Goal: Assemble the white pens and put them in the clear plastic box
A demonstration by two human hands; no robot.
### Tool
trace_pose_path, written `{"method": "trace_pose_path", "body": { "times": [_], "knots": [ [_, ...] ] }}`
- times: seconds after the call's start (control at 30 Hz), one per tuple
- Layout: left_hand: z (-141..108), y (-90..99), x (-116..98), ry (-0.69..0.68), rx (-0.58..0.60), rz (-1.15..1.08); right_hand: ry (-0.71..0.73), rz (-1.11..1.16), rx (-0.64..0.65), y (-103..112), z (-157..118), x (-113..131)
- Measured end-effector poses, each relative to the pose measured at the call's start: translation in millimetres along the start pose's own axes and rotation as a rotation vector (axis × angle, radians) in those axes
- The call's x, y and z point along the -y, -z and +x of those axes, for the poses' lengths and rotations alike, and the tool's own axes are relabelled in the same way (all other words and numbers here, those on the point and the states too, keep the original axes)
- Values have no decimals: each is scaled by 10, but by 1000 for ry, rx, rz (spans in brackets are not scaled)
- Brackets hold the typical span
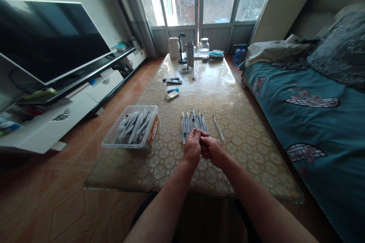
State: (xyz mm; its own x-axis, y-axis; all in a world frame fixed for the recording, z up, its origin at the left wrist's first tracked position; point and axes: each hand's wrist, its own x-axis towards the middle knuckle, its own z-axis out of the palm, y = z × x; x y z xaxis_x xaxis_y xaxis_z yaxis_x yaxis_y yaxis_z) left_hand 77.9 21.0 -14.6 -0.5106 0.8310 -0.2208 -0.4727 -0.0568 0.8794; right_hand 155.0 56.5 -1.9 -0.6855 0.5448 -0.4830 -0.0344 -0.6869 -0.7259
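My left hand (193,145) and my right hand (212,147) meet over the near part of the table, fingers closed together around a slim pen that is mostly hidden by them. A dark bit of it shows between the fingertips. Just beyond my hands lies a row of several whitish pens (184,128) with dark ends, side by side. Apart from that row, one more pen (218,128) lies at a slant to the right. On the left stands a clear plastic box (156,111) heaped with many loose whitish pen pieces (134,125).
The table (171,171) has a patterned, glossy cover. Farther up it lie a small cardboard box (171,95), a blue lighter-like item (173,90) and remotes (173,81). An ashtray (185,69), thermos (189,54), kettle (173,48) and glass jug (203,47) stand beyond. A bed (285,129) borders the right.
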Motion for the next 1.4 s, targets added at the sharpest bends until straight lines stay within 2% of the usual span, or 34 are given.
{"method": "trace_pose_path", "body": {
  "times": [0.2, 0.43, 0.6, 0.73, 0.87, 1.03, 1.13, 1.23, 1.33, 1.4],
  "knots": [
    [25, -42, -39, 28, -25, -93, 100, -72, -89, -131, -66, -37],
    [-10, -44, -90, 22, -1, -44, 44, -95, -52, -106, -95, -23],
    [-11, -54, -72, 1, -23, -46, -5, -8, -21, -88, -89, -13],
    [-1, -47, -76, 19, -22, -159, 3, 100, 26, -69, -81, -42],
    [15, -30, -83, 62, 4, -246, 20, 87, 52, -86, -108, -31],
    [20, -29, -71, -5, -27, -126, 34, -10, 17, -136, -126, -10],
    [26, -28, -97, -18, -48, -72, 10, -55, 39, -144, -152, -53],
    [50, 2, -164, 9, -31, -60, -2, -66, 117, -91, -209, -100],
    [93, 77, -248, 58, 2, -70, 3, -134, 197, 50, -252, -84],
    [118, 139, -297, 91, 24, -41, 26, -181, 161, 178, -244, -25]
  ]
}}
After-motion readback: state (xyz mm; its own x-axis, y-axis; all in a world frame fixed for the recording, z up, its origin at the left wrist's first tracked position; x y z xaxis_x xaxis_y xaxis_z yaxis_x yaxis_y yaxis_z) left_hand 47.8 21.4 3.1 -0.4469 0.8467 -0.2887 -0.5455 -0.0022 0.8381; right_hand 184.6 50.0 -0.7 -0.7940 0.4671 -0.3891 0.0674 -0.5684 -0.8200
